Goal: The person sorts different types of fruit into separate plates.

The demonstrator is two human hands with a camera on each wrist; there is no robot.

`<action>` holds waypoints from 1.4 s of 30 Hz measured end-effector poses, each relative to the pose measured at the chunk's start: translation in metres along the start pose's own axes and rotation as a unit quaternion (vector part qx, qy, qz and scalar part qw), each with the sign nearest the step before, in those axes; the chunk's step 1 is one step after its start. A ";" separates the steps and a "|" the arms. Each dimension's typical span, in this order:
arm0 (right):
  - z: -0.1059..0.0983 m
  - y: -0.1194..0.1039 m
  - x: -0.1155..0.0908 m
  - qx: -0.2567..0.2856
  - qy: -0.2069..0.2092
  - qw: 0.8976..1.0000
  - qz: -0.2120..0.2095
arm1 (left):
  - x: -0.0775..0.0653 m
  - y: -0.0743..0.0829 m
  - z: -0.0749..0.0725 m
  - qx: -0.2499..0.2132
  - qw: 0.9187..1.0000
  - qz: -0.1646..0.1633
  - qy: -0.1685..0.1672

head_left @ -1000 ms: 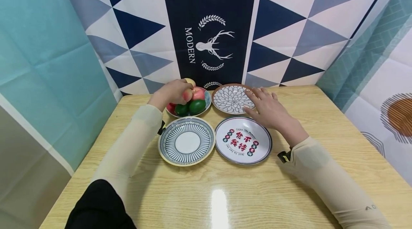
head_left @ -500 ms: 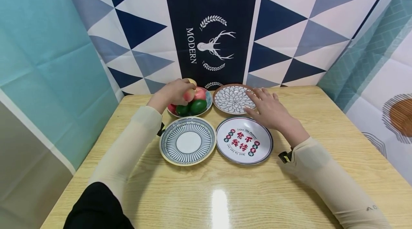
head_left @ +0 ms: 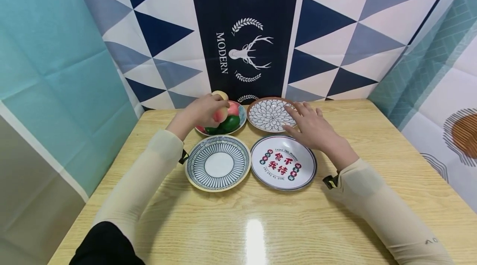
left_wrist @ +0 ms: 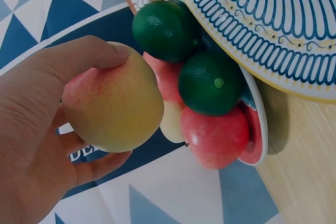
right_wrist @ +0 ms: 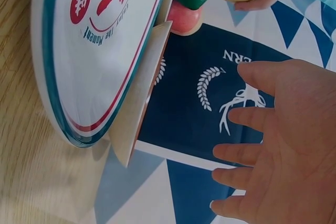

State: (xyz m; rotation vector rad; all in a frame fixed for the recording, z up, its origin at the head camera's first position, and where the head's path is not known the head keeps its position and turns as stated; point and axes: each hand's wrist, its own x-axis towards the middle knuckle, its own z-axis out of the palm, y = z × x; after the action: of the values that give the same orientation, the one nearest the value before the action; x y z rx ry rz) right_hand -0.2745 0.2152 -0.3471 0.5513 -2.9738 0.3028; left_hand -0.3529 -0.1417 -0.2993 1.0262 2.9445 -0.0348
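Note:
My left hand (head_left: 201, 112) grips a yellow-and-red peach (left_wrist: 118, 106), thumb on one side and fingers curled round the other. It hangs over the fruit plate (head_left: 243, 115) at the back left. Beneath it on that plate lie two dark green fruits (left_wrist: 212, 85), a red apple (left_wrist: 215, 137) and other fruit partly hidden by the hand. A second yellow fruit (head_left: 220, 94) shows behind my knuckles. My right hand (head_left: 314, 127), fingers spread and holding nothing, hovers over the right side of the flower-patterned plate (head_left: 270, 115) and the back of the white plate with red lettering (head_left: 275, 177).
A blue-striped plate with a yellow rim (head_left: 218, 165) sits in front of the fruit plate, beside the lettered plate. All stand on a pale wooden table (head_left: 208, 223). A patterned cloth (head_left: 253, 16) hangs right behind the plates, with a teal cloth (head_left: 56, 49) at the left.
My left hand has lifted the peach slightly and drawn it a little nearer, so it covers more of the fruit on the plate. The right hand stays in place.

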 end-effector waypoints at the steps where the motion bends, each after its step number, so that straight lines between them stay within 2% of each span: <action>1: 0.000 0.000 0.000 0.001 -0.001 1.000 0.000 | -0.002 0.001 0.000 -0.002 1.000 -0.001 0.001; 11: 0.002 -0.001 0.001 0.005 -0.002 1.000 -0.002 | -0.023 0.012 0.001 -0.037 0.999 0.018 0.031; 15: 0.001 -0.001 0.000 0.005 0.000 1.000 -0.002 | -0.029 0.018 0.003 -0.052 0.998 0.025 0.031; 22: 0.003 -0.003 0.000 0.002 -0.005 1.000 0.004 | -0.040 0.023 0.007 -0.045 0.997 0.043 0.042; 25: 0.003 -0.004 -0.001 0.001 -0.004 1.000 0.005 | -0.046 0.025 0.008 -0.047 0.997 0.041 0.044; 29: 0.002 -0.004 -0.001 -0.001 -0.001 1.000 0.006 | -0.054 0.027 0.012 -0.071 0.996 0.031 0.039; 36: 0.002 -0.003 -0.001 -0.001 0.001 1.000 0.006 | -0.061 0.031 0.024 -0.095 0.994 0.049 0.025; 42: 0.004 -0.001 0.000 -0.003 0.000 1.000 0.006 | -0.066 0.034 0.035 -0.118 0.993 0.029 0.001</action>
State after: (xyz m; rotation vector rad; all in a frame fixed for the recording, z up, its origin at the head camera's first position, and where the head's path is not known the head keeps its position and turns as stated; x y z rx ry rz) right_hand -0.2743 0.2133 -0.3512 0.5341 -2.9777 0.2946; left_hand -0.2797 -0.1564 -0.3331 1.0752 2.8301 0.3077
